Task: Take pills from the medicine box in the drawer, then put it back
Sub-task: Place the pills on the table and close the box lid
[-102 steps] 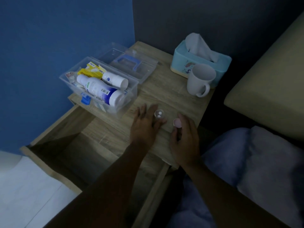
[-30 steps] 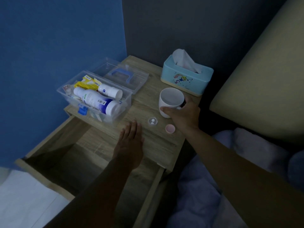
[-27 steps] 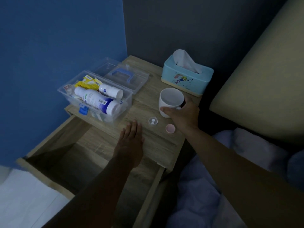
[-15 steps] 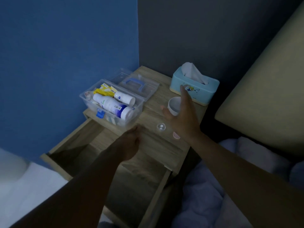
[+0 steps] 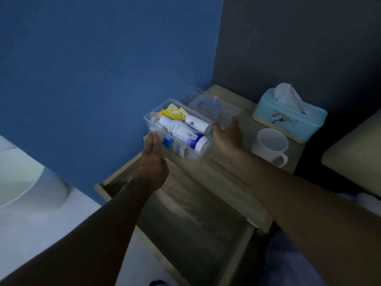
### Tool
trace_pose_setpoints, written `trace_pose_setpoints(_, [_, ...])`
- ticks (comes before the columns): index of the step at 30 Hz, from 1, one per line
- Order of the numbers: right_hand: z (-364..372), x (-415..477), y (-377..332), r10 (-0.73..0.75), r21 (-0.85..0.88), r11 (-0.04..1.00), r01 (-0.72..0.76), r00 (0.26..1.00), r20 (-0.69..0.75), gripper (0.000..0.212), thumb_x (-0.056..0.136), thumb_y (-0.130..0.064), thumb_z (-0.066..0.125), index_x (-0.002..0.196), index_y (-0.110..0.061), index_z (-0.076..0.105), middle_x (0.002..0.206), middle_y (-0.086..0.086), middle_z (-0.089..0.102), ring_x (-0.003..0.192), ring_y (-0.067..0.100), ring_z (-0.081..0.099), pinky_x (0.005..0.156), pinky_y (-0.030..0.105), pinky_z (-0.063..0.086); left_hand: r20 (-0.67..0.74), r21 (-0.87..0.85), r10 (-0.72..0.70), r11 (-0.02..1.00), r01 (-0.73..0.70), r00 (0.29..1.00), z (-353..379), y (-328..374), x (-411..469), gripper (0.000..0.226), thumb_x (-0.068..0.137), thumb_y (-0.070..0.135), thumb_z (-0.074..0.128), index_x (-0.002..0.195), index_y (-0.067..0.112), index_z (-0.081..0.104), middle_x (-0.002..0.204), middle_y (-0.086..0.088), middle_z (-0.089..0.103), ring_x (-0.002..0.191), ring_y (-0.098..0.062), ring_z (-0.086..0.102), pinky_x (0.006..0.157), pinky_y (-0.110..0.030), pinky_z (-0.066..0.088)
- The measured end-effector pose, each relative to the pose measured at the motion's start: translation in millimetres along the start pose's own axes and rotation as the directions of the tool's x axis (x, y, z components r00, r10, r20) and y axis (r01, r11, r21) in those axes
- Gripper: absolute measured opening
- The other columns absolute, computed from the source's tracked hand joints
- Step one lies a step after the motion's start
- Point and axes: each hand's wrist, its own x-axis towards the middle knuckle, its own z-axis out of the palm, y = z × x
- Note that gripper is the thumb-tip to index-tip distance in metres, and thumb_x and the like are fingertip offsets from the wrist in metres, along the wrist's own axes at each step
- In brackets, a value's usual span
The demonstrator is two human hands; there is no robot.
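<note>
Now hands (image 5: 190, 149) open, palms inward, flanking medicine box (image 5: 179, 129)

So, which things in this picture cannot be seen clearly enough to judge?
- Head view, small pill cap and pink lid: out of sight, probably behind the right hand or forearm.
- Right hand's fingers: behind the clear medicine box, so contact is uncertain.
- Left hand: motion blur hides whether it touches the box.
- Bottle labels: too small.
- Open drawer: inside dark, front cut by the bottom edge.
</note>
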Motion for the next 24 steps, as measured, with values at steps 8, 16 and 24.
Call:
trace_pose_setpoints(8, [18.1,39.9,-5.7,0.251,0.208,0.954,-0.217,0.956,-0.152,0.067,0.099,-0.035,0.050,0.153,-0.008,0.019,0.150,0.017,0.042,0.130,0.033,0.049,0.085,0.032,0.039,-0.029,0.078,0.202,0.977,-0.199,0.979,6.0,-18.4,26.8,0.072,0.093,0.001,0.043,0.153,0.003,0.002,0.162,-0.012,-0.005,0.150,-0.027,-0.003,0.120,-0.040,0.018])
trace_pose_setpoints(16, [5.1,22.2,-13.4,-0.260,0.060,0.957,0.284,0.929,-0.263,0.057,0.103,-0.044,0.035,0.151,-0.013,0.033,0.150,0.012,0.044,0.131,0.017,0.048,0.091,0.011,0.037,-0.012,0.097,0.188,0.978,-0.186,0.982,1.8,-16.9,28.3,0.070,0.095,0.006,0.043,0.153,0.006,0.004,0.163,-0.010,-0.005,0.150,-0.025,-0.001,0.120,-0.038,0.015])
trace_pose_setpoints(24, [3.4,-32.1,12.7,-0.696,-0.155,0.712,0.685,0.718,-0.024,0.056,0.103,-0.032,0.041,0.152,-0.010,0.023,0.149,0.009,0.033,0.127,-0.012,0.033,0.100,0.001,0.027,0.040,0.061,0.063,0.996,-0.066,0.997,-1.6,-14.6,28.9,0.074,0.095,0.009,0.044,0.153,0.005,-0.001,0.163,-0.010,-0.007,0.150,-0.024,-0.004,0.121,-0.034,0.008])
